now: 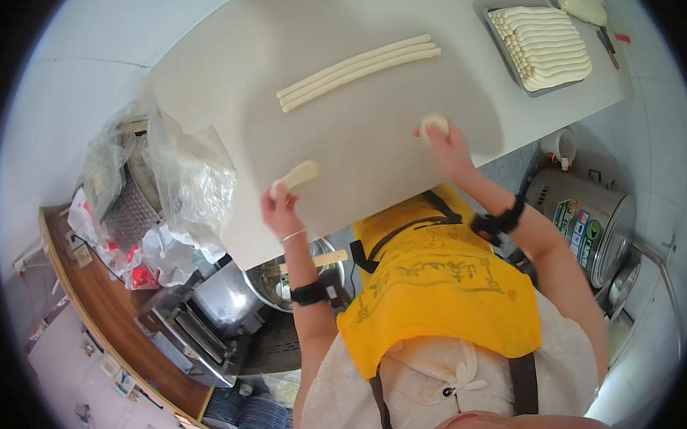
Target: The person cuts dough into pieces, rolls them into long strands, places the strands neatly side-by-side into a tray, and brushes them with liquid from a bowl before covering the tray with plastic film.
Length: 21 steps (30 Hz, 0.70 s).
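Near the front left of the pale worktop point(331, 198), my left hand point(282, 208) grips one end of a short piece of dough point(303, 175). My right hand point(448, 145) is closed around another lump of dough point(434, 126) over the worktop's right part; motion blurs it. Whether the two pieces join cannot be told; no dough shows between them. Beyond my hands, three long dough ropes point(361, 71) lie side by side, slightly slanted. At the back right, a metal tray point(508, 55) holds many dough ropes point(553, 48) packed in rows and heaped above its rim.
Clear plastic bags point(192, 174) hang at the worktop's left edge. Below it stand a metal bowl point(261, 285) with a wooden stick point(317, 261) across and a steel appliance point(200, 344). A large steel pot point(599, 222) stands at right. Knife-like tools point(609, 46) lie beside the tray.
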Each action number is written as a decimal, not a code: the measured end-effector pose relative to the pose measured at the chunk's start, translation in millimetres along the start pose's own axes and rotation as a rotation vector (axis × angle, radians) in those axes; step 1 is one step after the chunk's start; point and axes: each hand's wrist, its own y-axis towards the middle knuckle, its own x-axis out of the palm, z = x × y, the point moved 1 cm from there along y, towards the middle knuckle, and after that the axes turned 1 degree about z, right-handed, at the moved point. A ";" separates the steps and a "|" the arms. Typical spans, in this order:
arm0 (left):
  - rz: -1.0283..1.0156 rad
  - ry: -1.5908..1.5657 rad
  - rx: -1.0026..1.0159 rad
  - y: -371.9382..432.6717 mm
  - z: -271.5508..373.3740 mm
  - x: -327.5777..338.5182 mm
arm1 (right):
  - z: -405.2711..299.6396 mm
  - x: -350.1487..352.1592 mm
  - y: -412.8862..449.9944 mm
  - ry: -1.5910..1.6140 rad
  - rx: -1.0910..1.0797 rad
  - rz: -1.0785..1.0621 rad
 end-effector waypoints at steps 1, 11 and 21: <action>0.017 0.069 0.073 8.1 5.9 -21.0 | 18.8 -21.3 -12.4 -0.635 -0.439 -0.015; -0.203 0.961 0.919 -45.1 22.5 50.3 | 9.9 37.9 95.9 -1.215 -0.847 0.198; -0.265 0.478 0.453 -64.4 3.9 114.9 | 16.4 17.1 73.5 -1.217 -0.955 -0.226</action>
